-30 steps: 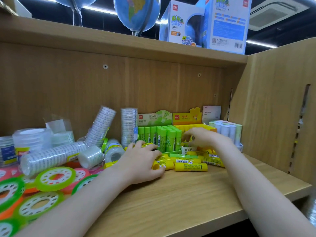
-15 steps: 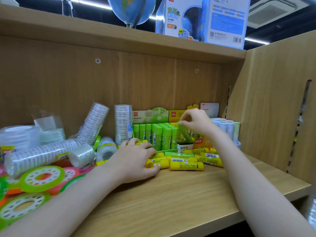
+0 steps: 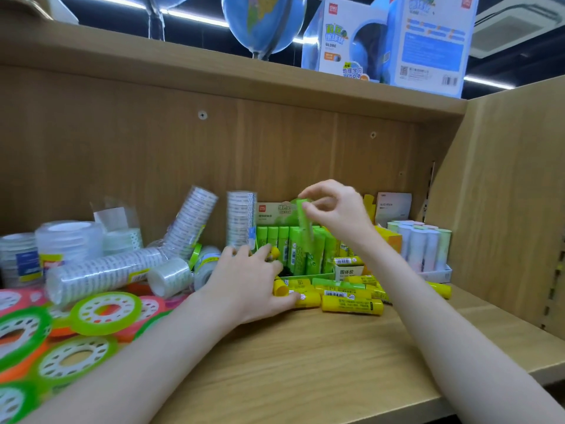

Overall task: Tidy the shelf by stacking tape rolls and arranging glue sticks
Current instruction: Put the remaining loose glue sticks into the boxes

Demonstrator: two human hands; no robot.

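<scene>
My right hand point(image 3: 336, 209) pinches the top of a green glue stick point(image 3: 305, 223) and holds it upright above the green display box point(image 3: 308, 275), where several green sticks point(image 3: 284, 249) stand. My left hand point(image 3: 247, 281) rests curled over a pile of yellow glue sticks point(image 3: 351, 304) lying loose on the shelf, with one stick under its fingers. Clear tape rolls in sleeves point(image 3: 101, 273) lie and lean at the left. Flat green and pink tape rolls point(image 3: 105, 312) are scattered at the front left.
The wooden shelf board point(image 3: 321, 368) has bare room in front of the glue sticks. A tray of pastel sticks point(image 3: 423, 246) stands at the right by the side wall point(image 3: 513, 194). Boxed globes point(image 3: 428, 41) sit on the shelf above.
My right hand lifted from the yellow box area with a green glue stick and carried it up and left over the green box. My left hand stayed on the yellow sticks.
</scene>
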